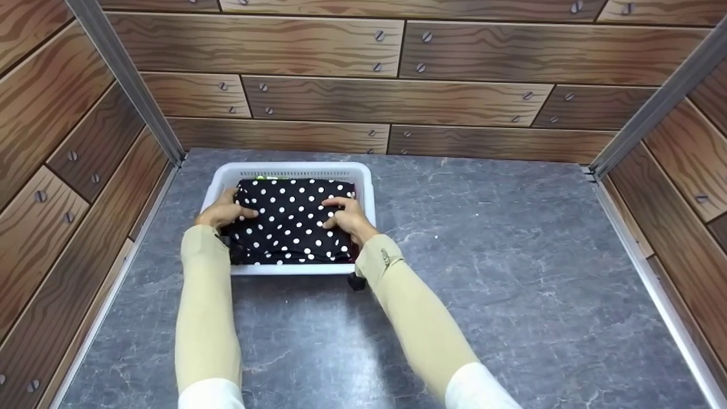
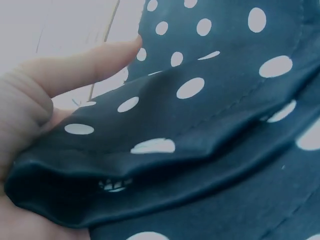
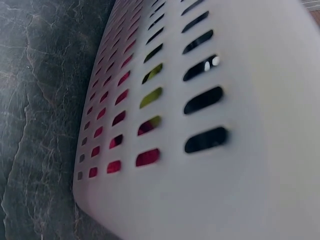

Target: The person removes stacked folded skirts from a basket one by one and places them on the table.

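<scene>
A folded black cloth with white polka dots (image 1: 292,218) lies inside a white plastic basket (image 1: 301,270), filling most of it. At the cloth's left edge, my left hand (image 1: 222,213) holds the fold. In the left wrist view, the thumb (image 2: 95,65) lies over the fold and the other fingers are beneath, partly hidden; a line of stitching shows. My right hand (image 1: 351,218) rests on the cloth's right side, its index finger straight and thumb apart; its remaining fingers are hidden. The right wrist view shows only the basket's slotted wall (image 3: 240,185), with dark, red and yellow-green fabric behind the slots.
Bright green material (image 1: 261,178) peeks out behind the cloth at the basket's back. The basket stands on a grey marbled surface (image 1: 483,272), left of its middle. Wood-patterned panels (image 1: 318,99) enclose the back and both sides, with metal rails at the corners.
</scene>
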Action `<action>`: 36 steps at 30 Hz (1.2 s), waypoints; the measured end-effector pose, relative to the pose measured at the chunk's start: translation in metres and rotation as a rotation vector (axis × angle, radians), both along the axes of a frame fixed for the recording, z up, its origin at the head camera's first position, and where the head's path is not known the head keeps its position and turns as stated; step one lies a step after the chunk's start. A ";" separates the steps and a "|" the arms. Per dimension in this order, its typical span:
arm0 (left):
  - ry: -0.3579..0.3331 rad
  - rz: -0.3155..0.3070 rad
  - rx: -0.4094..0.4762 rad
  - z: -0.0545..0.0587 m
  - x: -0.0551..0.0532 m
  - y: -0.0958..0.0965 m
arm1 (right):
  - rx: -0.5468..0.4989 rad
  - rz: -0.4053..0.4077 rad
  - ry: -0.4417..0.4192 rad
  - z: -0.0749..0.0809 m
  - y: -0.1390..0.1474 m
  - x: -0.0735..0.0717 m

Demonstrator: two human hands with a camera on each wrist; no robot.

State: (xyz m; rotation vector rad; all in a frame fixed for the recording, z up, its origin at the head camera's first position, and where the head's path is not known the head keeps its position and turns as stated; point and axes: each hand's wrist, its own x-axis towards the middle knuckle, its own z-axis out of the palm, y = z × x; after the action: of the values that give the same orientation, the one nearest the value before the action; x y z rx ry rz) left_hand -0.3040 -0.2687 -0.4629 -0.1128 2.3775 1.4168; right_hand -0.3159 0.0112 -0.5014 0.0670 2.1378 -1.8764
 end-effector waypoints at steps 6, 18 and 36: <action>0.030 -0.050 0.067 -0.008 0.003 -0.005 | -0.004 0.011 0.000 -0.002 0.000 0.001; 0.163 -0.171 -0.008 -0.016 0.005 -0.015 | -0.043 0.008 0.007 -0.001 0.002 0.000; 0.144 -0.129 -0.034 0.004 0.010 -0.011 | -0.112 0.065 0.003 0.025 0.015 -0.003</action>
State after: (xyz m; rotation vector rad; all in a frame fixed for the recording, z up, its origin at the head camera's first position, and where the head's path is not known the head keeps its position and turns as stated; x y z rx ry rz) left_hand -0.2941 -0.2802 -0.4588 0.1360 2.4753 1.3666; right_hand -0.3193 0.0265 -0.4762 -0.0288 2.0080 -1.9557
